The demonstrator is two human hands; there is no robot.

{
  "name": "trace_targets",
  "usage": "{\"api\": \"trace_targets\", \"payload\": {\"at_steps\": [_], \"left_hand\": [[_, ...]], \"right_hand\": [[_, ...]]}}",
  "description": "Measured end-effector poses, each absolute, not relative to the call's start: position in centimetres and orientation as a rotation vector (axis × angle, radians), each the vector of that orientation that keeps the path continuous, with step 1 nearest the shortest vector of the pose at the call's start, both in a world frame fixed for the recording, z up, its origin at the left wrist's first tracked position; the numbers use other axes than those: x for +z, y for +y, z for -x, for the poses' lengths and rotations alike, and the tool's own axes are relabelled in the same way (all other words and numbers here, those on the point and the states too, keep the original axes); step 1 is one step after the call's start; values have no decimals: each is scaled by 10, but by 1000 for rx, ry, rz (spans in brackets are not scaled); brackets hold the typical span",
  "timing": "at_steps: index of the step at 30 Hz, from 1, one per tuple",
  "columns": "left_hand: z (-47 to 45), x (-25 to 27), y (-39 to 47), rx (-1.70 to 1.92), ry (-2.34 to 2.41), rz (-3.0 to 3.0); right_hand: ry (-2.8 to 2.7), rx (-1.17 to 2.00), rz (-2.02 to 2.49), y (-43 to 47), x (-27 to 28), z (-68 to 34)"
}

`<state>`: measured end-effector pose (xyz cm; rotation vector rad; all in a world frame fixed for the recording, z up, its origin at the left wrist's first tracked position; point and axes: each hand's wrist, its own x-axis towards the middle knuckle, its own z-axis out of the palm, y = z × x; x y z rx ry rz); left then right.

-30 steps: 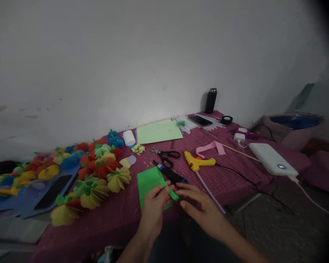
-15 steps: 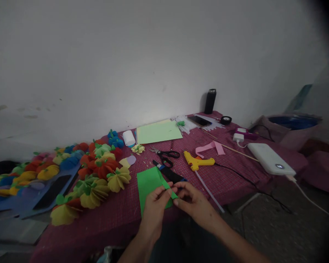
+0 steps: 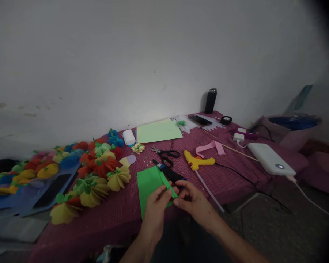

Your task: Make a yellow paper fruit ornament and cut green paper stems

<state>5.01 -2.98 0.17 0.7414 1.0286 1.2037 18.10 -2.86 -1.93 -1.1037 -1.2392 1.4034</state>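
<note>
A narrow green strip (image 3: 167, 182), which looks folded, is pinched between my two hands at the table's front edge. My left hand (image 3: 157, 204) has thumb and fingers closed on its middle. My right hand (image 3: 190, 197) grips the near end between thumb and fingertips. Below them lies a flat green sheet (image 3: 148, 182), partly covered by my left hand. Just beyond, a dark utility knife (image 3: 170, 173) with a blue part rests partly behind the strip. Black-handled scissors (image 3: 167, 155) lie farther back, and a yellow glue gun (image 3: 199, 160) with a clear glue stick lies to the right.
Colourful paper pumpkins (image 3: 98, 168) crowd the left side. Pale green sheets (image 3: 159, 131), a phone (image 3: 199, 120) and a black bottle (image 3: 211, 101) stand or lie near the wall. A white power bank (image 3: 271, 159) with cables, a pink strip (image 3: 210, 148) and a wooden stick (image 3: 235, 150) occupy the right.
My left fingers have shifted slightly down along the green strip, so more of its upper part shows. Everything else on the table stays in place.
</note>
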Motion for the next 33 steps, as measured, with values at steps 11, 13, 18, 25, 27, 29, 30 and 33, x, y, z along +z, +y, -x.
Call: {"api": "trace_targets", "payload": {"at_steps": [11, 13, 18, 25, 27, 29, 30, 33], "left_hand": [[-45, 4, -33, 1047, 1100, -837], [-45, 2, -34, 1017, 1100, -888], [-46, 2, -37, 949, 1148, -1025], [-44, 11, -38, 917, 1080, -1026], [-44, 10, -38, 898, 1044, -1004], [-44, 9, -38, 880, 1024, -998], [-44, 8, -38, 874, 1022, -1004], [-43, 5, -38, 865, 1031, -1022]], "right_hand": [[-1349, 1338, 1114, -22, -6, -211], [-1346, 1423, 1042, -21, -3, -209], [-1365, 1475, 1004, -22, -5, -199], [-1472, 1429, 963, -25, -12, -204], [-1548, 1366, 970, -27, -9, -206], [-1625, 1303, 956, -28, -6, -208], [-1668, 1271, 946, -28, -4, -209], [-1781, 1185, 926, -28, 2, -212]]}}
